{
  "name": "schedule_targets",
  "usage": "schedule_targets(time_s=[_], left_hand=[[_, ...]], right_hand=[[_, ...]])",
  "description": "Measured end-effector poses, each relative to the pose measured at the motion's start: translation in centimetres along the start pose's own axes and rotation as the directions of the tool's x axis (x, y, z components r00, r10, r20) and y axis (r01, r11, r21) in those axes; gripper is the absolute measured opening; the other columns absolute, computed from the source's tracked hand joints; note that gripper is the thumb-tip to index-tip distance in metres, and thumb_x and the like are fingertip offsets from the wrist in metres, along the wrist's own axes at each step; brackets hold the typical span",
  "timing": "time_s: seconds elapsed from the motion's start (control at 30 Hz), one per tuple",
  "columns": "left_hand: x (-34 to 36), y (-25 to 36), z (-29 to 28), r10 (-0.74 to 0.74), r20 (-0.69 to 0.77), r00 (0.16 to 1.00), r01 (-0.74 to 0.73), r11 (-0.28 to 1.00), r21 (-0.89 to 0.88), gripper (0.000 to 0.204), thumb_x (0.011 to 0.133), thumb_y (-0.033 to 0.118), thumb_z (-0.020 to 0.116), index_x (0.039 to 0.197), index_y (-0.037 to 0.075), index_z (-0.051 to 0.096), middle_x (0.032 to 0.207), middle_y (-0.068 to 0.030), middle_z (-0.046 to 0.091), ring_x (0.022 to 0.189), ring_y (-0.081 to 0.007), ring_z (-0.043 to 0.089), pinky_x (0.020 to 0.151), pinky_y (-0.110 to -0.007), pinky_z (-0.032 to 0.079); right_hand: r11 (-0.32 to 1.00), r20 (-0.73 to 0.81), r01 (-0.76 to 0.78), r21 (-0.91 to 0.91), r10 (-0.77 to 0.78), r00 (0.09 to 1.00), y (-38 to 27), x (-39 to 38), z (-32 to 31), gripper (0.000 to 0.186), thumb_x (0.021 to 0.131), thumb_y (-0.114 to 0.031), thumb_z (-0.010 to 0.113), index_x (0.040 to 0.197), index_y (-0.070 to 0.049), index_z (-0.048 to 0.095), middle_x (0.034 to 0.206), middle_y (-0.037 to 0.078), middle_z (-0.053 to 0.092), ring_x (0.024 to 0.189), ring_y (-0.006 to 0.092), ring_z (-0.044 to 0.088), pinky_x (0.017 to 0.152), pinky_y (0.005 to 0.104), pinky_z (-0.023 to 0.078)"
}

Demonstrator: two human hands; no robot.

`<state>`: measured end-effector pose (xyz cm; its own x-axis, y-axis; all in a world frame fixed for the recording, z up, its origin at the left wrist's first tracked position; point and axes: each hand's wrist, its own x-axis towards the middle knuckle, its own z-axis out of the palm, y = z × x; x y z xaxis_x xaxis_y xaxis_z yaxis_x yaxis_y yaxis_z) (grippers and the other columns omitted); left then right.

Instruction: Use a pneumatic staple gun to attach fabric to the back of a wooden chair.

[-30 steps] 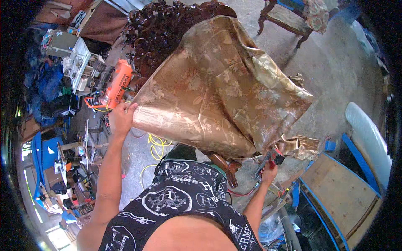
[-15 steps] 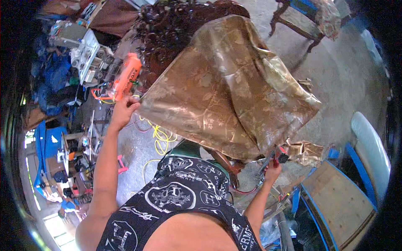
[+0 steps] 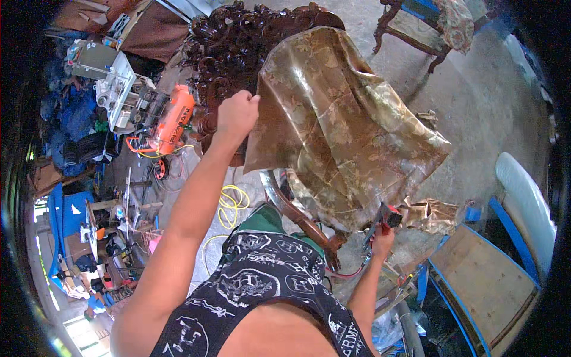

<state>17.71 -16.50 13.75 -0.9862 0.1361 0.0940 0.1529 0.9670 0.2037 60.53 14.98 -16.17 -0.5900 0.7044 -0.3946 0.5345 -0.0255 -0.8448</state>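
A gold-brown floral fabric (image 3: 333, 131) lies draped over a dark, glossy carved wooden chair frame (image 3: 217, 56), whose curved lower leg (image 3: 309, 232) shows beneath it. My left hand (image 3: 238, 116) is closed on the fabric's upper left edge, beside the carved back. My right hand (image 3: 382, 238) grips a red and black pneumatic staple gun (image 3: 389, 217) with a hose attached, at the fabric's lower right. A crumpled strip of similar fabric (image 3: 431, 214) lies just right of the gun.
An orange compressor (image 3: 173, 119) with coiled yellow hose (image 3: 232, 205) stands at the left among cluttered tools. Blue-edged plywood panels (image 3: 479, 279) and a pale padded piece (image 3: 517, 199) are at the right. Another carved chair frame (image 3: 407, 35) stands behind.
My left hand has moved up and to the right with the fabric's edge, drawing it up and uncovering the wooden leg below. My right hand with the gun has barely shifted.
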Motion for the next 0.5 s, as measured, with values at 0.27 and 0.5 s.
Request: schedule_targets(time_s=[0.27, 0.5], left_hand=[[4.0, -1.0, 4.7, -0.19, 0.001, 0.982, 0.189, 0.981, 0.051, 0.031, 0.086, 0.031, 0.058, 0.092, 0.003, 0.07, 0.091, -0.0263, 0.068, 0.091, -0.0433, 0.065, 0.084, -0.049, 0.052], [3.4, -0.1, 4.7, -0.196, -0.026, 0.98, 0.198, 0.978, 0.071, 0.028, 0.084, 0.029, 0.059, 0.091, 0.004, 0.07, 0.091, -0.0237, 0.069, 0.09, -0.0426, 0.066, 0.081, -0.049, 0.052]], right_hand=[[0.985, -0.014, -0.055, 0.161, 0.058, 0.998, -6.6, -2.4, -0.3, 0.014, 0.089, -0.017, 0.065, 0.093, -0.008, 0.056, 0.065, -0.002, 0.053, 0.048, 0.0075, 0.048, 0.042, 0.0238, 0.039], [0.983, -0.052, -0.128, 0.131, 0.136, 0.989, -6.3, -3.0, -1.4, 0.018, 0.09, -0.02, 0.066, 0.088, -0.008, 0.053, 0.062, -0.002, 0.051, 0.047, 0.0077, 0.047, 0.041, 0.0239, 0.038]])
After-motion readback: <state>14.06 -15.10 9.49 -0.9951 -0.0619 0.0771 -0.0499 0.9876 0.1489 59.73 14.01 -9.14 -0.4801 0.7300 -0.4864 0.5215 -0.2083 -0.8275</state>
